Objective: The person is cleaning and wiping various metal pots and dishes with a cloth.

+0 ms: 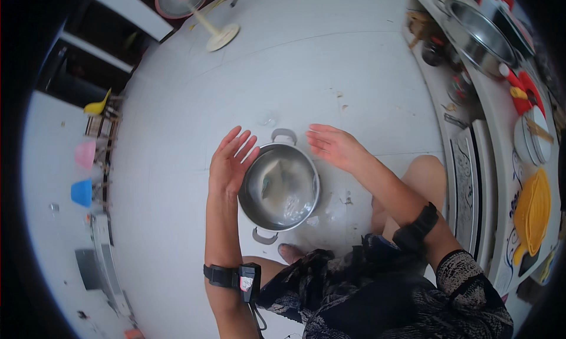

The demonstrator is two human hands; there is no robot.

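A round stainless steel pot [279,186] with two grey side handles stands on the pale floor before me. Cloudy liquid seems to lie in it, along with a submerged thing too unclear to name. Palm up, my left hand [231,162] is raised at the pot's left rim, fingers apart, holding nothing; whether it touches the rim I cannot tell. My right hand [334,146] is held beyond the pot's upper right side, fingers extended and nothing in it. Both forearms wear black straps, the left one with a small black device.
Right of me, a counter [486,91] bears a large steel pot [482,33], white bowls [526,137] and a yellow plastic basket [533,210]. A pedestal fan [212,29] stands at the upper left. Small scraps and wet patches mark the floor [309,86].
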